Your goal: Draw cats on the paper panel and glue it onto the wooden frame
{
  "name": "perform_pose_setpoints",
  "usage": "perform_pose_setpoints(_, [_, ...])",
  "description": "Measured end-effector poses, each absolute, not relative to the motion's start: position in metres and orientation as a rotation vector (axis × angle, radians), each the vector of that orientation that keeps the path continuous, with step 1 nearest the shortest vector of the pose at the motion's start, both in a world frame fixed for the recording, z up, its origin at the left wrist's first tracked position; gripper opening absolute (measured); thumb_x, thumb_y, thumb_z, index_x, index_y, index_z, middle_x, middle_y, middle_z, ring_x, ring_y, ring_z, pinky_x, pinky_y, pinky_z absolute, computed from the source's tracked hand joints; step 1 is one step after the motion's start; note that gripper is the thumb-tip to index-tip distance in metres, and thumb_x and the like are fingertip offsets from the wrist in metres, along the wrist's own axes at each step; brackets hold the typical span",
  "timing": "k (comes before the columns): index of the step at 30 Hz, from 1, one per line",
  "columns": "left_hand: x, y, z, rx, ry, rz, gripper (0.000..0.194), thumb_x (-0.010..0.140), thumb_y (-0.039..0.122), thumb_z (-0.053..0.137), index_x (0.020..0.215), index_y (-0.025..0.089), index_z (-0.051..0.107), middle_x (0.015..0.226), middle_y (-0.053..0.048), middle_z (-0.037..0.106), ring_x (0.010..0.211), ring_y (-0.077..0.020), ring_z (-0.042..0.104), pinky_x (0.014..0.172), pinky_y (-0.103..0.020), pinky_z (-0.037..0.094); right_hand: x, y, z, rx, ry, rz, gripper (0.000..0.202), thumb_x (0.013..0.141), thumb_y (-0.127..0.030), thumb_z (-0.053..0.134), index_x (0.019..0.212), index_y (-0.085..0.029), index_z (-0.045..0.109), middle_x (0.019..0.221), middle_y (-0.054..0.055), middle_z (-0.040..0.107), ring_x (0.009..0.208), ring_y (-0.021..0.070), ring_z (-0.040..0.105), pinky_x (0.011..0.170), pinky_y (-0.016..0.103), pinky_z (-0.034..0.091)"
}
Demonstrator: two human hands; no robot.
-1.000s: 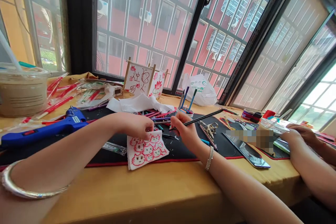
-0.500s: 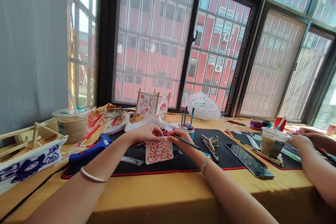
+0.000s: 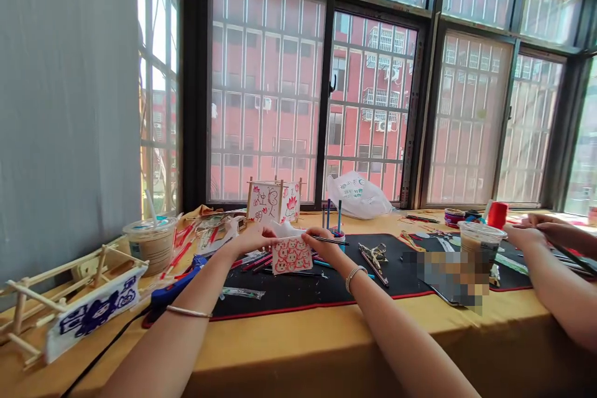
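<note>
A small white sheet of paper [image 3: 292, 257] covered in red doodled faces is held up over the dark mat. My left hand [image 3: 254, 239] pinches its upper left corner, and my right hand [image 3: 325, 247] grips the upper right corner. A dark slim pen [image 3: 332, 240] also rests in my right hand, pointing right. Below and behind the paper, several pens [image 3: 261, 262] lie scattered on the mat. Just past my right hand stands a cup holding pens [image 3: 342, 240]. A white lantern with red drawings [image 3: 265, 200] on a stick frame stands behind the paper.
A blue glue gun [image 3: 175, 286] lies beside my left forearm, near a wooden frame with a dark-blue drawing [image 3: 97, 311]. Drink cups stand left [image 3: 150, 247] and right [image 3: 480, 245]. A gold hair clip [image 3: 374, 256] lies on the mat [image 3: 401, 280]. Another person's arms [image 3: 545, 267] are at right.
The paper has lifted off the mat, its top edge now spread between both hands. The loose pens behind it show more. The view has shifted, and a blurred patch now covers the phone.
</note>
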State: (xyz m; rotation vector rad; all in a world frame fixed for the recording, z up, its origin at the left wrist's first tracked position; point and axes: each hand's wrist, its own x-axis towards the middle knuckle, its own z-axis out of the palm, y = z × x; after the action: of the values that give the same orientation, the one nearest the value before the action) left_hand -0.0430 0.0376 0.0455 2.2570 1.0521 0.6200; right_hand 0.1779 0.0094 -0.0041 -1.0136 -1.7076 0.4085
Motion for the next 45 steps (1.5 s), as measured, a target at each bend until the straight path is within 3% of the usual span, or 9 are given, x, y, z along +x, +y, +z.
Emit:
perform_pose_setpoints(6, [-0.047, 0.026, 0.056, 2.146, 0.956, 0.419, 0.050, 0.060, 0.061, 0.061, 0.082, 0.016, 0.063, 0.076, -0.002, 0.062, 0.073, -0.0130, 0.056, 0.064, -0.023, 0.045, 0.180, 0.001, 0.008, -0.965, -1.712, 0.543, 0.029, 0.071, -0.044, 0.053, 0.065, -0.016, 0.051, 0.061, -0.002, 0.048, 0.055, 0.0094, 0.043, 0.053, 0.022, 0.037])
perform_pose_setpoints(12, [-0.041, 0.022, 0.051, 2.083, 0.939, 0.096, 0.045, 0.058, 0.057, 0.066, 0.079, 0.018, 0.062, 0.074, -0.002, 0.064, 0.067, -0.0135, 0.059, 0.058, -0.022, 0.044, 0.188, -0.013, 0.011, -1.035, -1.918, 0.595, 0.022, 0.071, -0.034, 0.054, 0.060, -0.016, 0.051, 0.055, -0.004, 0.043, 0.050, 0.0078, 0.038, 0.048, 0.021, 0.031])
perform_pose_setpoints(17, [-0.022, 0.022, 0.030, 2.169, 1.017, -0.005, 0.048, 0.058, 0.059, 0.062, 0.082, 0.018, 0.059, 0.070, -0.001, 0.061, 0.058, -0.0120, 0.055, 0.049, -0.021, 0.040, 0.186, -0.014, 0.005, -1.180, -2.050, 0.383, 0.019, 0.067, -0.022, 0.062, 0.052, -0.014, 0.053, 0.050, -0.005, 0.044, 0.051, 0.0077, 0.037, 0.049, 0.021, 0.026])
perform_pose_setpoints(25, [-0.002, 0.031, 0.014, 2.400, 1.110, -0.025, 0.037, 0.056, 0.052, 0.058, 0.070, 0.019, 0.050, 0.057, 0.003, 0.050, 0.047, -0.0099, 0.043, 0.043, -0.023, 0.032, 0.181, -0.012, 0.008, -1.282, -1.918, 0.016, 0.024, 0.078, -0.033, 0.057, 0.060, -0.017, 0.053, 0.061, -0.001, 0.048, 0.066, 0.0125, 0.044, 0.061, 0.024, 0.028])
perform_pose_setpoints(31, [0.000, 0.021, 0.019, 2.387, 1.112, 0.037, 0.031, 0.054, 0.046, 0.058, 0.067, 0.020, 0.048, 0.057, 0.003, 0.050, 0.051, -0.0118, 0.045, 0.044, -0.023, 0.034, 0.168, -0.014, 0.003, -1.118, -1.854, 0.256, 0.010, 0.081, -0.027, 0.049, 0.077, -0.019, 0.048, 0.063, -0.005, 0.047, 0.057, 0.0082, 0.044, 0.053, 0.019, 0.034])
perform_pose_setpoints(36, [0.000, 0.016, 0.021, 2.348, 1.093, 0.009, 0.028, 0.050, 0.042, 0.062, 0.063, 0.019, 0.053, 0.053, 0.003, 0.051, 0.052, -0.0132, 0.047, 0.048, -0.025, 0.037, 0.152, -0.023, -0.004, -1.044, -1.875, 0.538, 0.035, 0.085, -0.041, 0.037, 0.059, -0.018, 0.040, 0.050, -0.005, 0.039, 0.045, 0.0066, 0.039, 0.043, 0.018, 0.033])
perform_pose_setpoints(38, [-0.001, 0.015, 0.021, 2.358, 1.064, 0.009, 0.026, 0.050, 0.041, 0.063, 0.059, 0.019, 0.053, 0.051, 0.003, 0.049, 0.051, -0.0131, 0.046, 0.048, -0.026, 0.037, 0.147, -0.025, -0.009, -1.054, -1.889, 0.606, 0.034, 0.081, -0.044, 0.042, 0.058, -0.018, 0.040, 0.047, -0.005, 0.039, 0.041, 0.0064, 0.037, 0.038, 0.018, 0.029])
perform_pose_setpoints(41, [-0.001, 0.014, 0.019, 2.375, 1.023, 0.019, 0.025, 0.050, 0.041, 0.064, 0.056, 0.020, 0.052, 0.050, 0.003, 0.048, 0.051, -0.0142, 0.046, 0.048, -0.028, 0.038, 0.143, -0.024, -0.019, -1.075, -1.869, 0.594, 0.033, 0.072, -0.037, 0.054, 0.054, -0.019, 0.034, 0.044, -0.007, 0.033, 0.041, 0.0054, 0.031, 0.037, 0.018, 0.022])
perform_pose_setpoints(45, [0.000, 0.016, 0.012, 2.390, 0.992, 0.090, 0.032, 0.045, 0.045, 0.069, 0.047, 0.020, 0.049, 0.044, 0.003, 0.046, 0.046, -0.0142, 0.044, 0.045, -0.028, 0.036, 0.143, -0.023, -0.028, -1.079, -1.844, 0.494, 0.032, 0.067, -0.022, 0.052, 0.048, -0.019, 0.026, 0.046, -0.007, 0.026, 0.046, 0.0054, 0.024, 0.042, 0.020, 0.018])
